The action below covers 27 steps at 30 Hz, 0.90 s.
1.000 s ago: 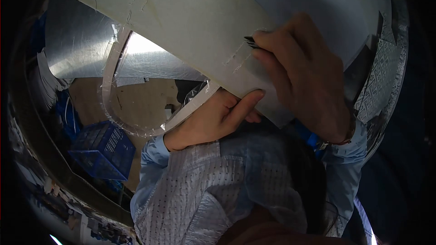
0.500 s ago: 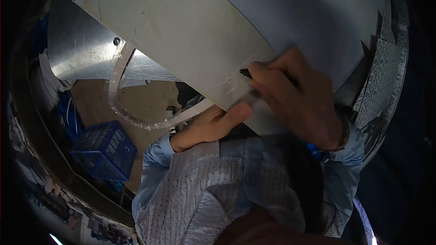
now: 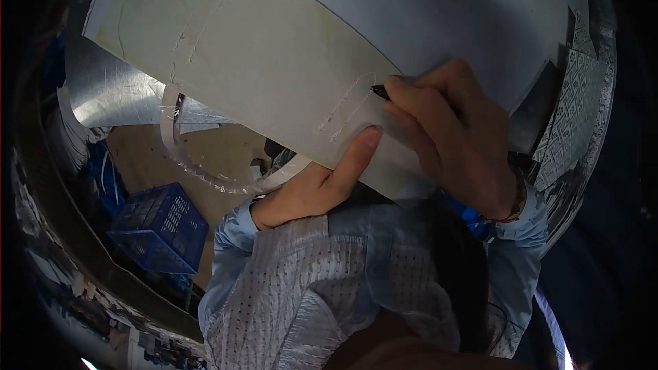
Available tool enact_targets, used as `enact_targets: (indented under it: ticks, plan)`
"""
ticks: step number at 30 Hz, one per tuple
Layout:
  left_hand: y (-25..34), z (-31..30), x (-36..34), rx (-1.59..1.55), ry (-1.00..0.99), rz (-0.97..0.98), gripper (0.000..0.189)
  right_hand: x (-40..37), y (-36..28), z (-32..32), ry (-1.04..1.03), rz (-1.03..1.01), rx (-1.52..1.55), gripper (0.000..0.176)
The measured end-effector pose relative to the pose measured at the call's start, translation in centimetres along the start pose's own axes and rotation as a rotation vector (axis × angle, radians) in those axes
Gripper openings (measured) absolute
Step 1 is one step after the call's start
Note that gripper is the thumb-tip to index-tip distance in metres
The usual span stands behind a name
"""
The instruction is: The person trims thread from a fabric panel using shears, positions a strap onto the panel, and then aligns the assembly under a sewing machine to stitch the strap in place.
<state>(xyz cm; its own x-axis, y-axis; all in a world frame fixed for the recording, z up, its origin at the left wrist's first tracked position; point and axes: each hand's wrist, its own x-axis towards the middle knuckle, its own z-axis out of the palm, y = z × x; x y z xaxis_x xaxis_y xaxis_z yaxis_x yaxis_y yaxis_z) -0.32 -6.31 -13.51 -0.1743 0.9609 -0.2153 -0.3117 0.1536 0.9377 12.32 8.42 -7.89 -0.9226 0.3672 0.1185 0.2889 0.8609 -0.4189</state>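
A large pale panel (image 3: pixel 267 48) with a curved upper edge lies at a slant across the work surface. Stitched thread lines show on it in two places. My left hand (image 3: pixel 329 175) grips its lower edge, thumb on top and fingers hidden beneath. My right hand (image 3: pixel 456 133) pinches a small black tool (image 3: pixel 380 92), whose tip is at the stitching near the panel's right part. A pale strap in clear wrapping (image 3: pixel 205 179) loops down from the panel's lower edge, left of my left hand.
White sheet material (image 3: pixel 439 14) spreads behind the panel. Bare metal surface (image 3: pixel 103 89) shows at the left. A blue plastic crate (image 3: pixel 161 226) stands on the floor at lower left. Patterned silver material (image 3: pixel 572 116) lies at the right edge.
The panel and its strap have shifted left and slightly turned. My left thumb now points further up over the panel. My right hand with the black tool has moved slightly up and right.
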Motion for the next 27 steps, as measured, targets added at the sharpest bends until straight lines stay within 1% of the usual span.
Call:
enact_targets:
  ticks: [2, 3, 5, 8, 9, 11, 15, 17, 19, 23, 27]
  plan:
    - [-0.5, 0.3, -0.5, -0.023, -0.026, -0.064, 0.030, -1.2, 0.0, 0.1, 0.009, -0.008, 0.004, 0.024]
    - [-0.5, 0.3, -0.5, -0.025, -0.024, -0.065, 0.030, -1.4, -0.1, 0.0, 0.001, 0.019, 0.033, 0.024]
    - [-0.5, 0.3, -0.3, 0.019, 0.003, -0.002, 0.030, -1.1, -0.2, -0.2, -0.013, 0.047, 0.062, 0.025]
    - [-0.1, 0.0, -0.3, 0.104, -0.031, -0.044, 0.030, -0.7, -0.5, 0.1, 0.019, 0.004, -0.014, 0.025]
    - [-0.3, 0.1, -0.3, 0.107, -0.035, -0.043, 0.030, -0.6, -0.7, 0.2, 0.001, 0.003, -0.020, 0.025]
    - [-0.5, 0.1, -0.2, 0.124, -0.012, 0.022, 0.031, -0.6, -0.7, 0.3, -0.012, 0.001, -0.025, 0.024]
    - [-0.3, 0.2, -0.3, 0.091, -0.008, 0.025, 0.030, -0.9, -0.5, 0.5, 0.023, -0.001, -0.001, 0.024]
    - [0.1, 0.1, -0.4, 0.001, -0.041, -0.139, 0.038, -0.5, -0.5, 0.4, 0.031, -0.007, 0.014, 0.023]
    - [0.1, 0.1, -0.7, 0.004, -0.026, -0.126, 0.038, -0.1, -1.1, 0.2, 0.018, 0.056, 0.009, 0.022]
    - [-0.6, 0.4, -0.7, 0.075, -0.010, -0.063, 0.035, -0.1, -0.8, 1.0, 0.047, 0.008, 0.000, 0.022]
    - [-0.8, 0.3, -1.1, 0.084, -0.044, -0.088, 0.034, 0.1, -1.3, 0.5, 0.011, 0.030, -0.023, 0.023]
